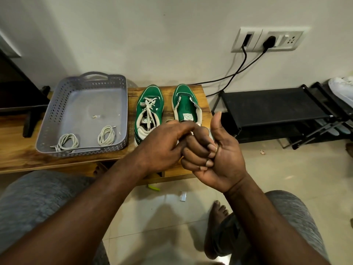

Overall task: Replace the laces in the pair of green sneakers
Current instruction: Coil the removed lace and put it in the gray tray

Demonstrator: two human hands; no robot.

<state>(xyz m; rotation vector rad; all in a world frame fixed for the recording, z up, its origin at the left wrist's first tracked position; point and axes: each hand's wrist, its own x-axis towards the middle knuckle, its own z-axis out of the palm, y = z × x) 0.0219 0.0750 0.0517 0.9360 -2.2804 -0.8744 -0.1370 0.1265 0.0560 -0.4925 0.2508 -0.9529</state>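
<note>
Green sneakers, two: laced sneaker (pixel 149 111) and unlaced sneaker (pixel 186 104), side by side on the wooden surface (pixel 19 150), toes towards the wall.
Coiled laces, two: (pixel 66 142) and (pixel 106 135), apart, in the near end of one grey tray (pixel 126 104).
Hands, two: left hand (pixel 162 148) and right hand (pixel 219 153), touching, raised over the sneakers' heels. The right hand had its thumb up and its fingers curled round a pale lace (pixel 210 133), of which only a sliver showed. The left hand's fingers were curled against the right forefinger; whether they pinched the lace could not be told.
Position: sneakers at 12 o'clock of the hands, tray at 10 o'clock.
Edges: the unlaced sneaker lay near the surface's 3 o'clock edge, with a black rack (pixel 267 104) beyond. A narrow strip separated tray and laced sneaker. Bare wood lay at 9 o'clock of the tray.
</note>
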